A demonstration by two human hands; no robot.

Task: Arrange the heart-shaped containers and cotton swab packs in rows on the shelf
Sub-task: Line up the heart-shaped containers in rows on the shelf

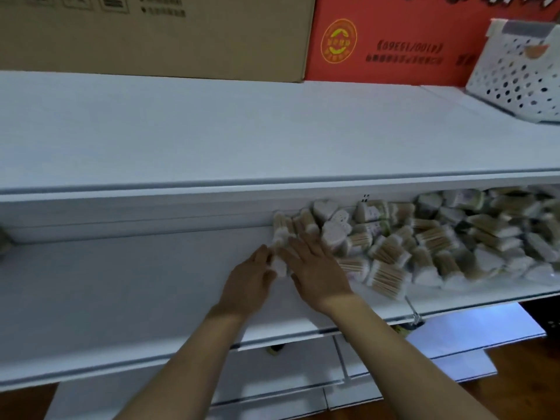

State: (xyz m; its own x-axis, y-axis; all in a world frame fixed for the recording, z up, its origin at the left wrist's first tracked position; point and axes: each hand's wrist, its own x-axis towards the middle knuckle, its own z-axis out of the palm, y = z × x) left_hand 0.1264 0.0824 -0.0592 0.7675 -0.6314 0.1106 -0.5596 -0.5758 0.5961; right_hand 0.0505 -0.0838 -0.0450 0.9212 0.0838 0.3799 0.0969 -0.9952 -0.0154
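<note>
Two forearms reaching up to the shelf (121, 286), both hands meeting at one cotton swab pack (280, 262).

Left hand (250, 281) just left of that pack, fingers (263, 253) curled against its near end, apparently pinching it, though blur hides the exact hold. Right hand (315, 268) just right of the pack, fingers (298, 244) straight and flat, pressed along its side. Pack lying with its long axis running from shelf front to shelf back, at the left edge of the jumbled pile (439, 237) of swab packs and heart-shaped containers (325, 209). Bare shelf left of the pack, pile right of it, so likely a first row starting here, with the right hand nearer the next pieces.
</note>
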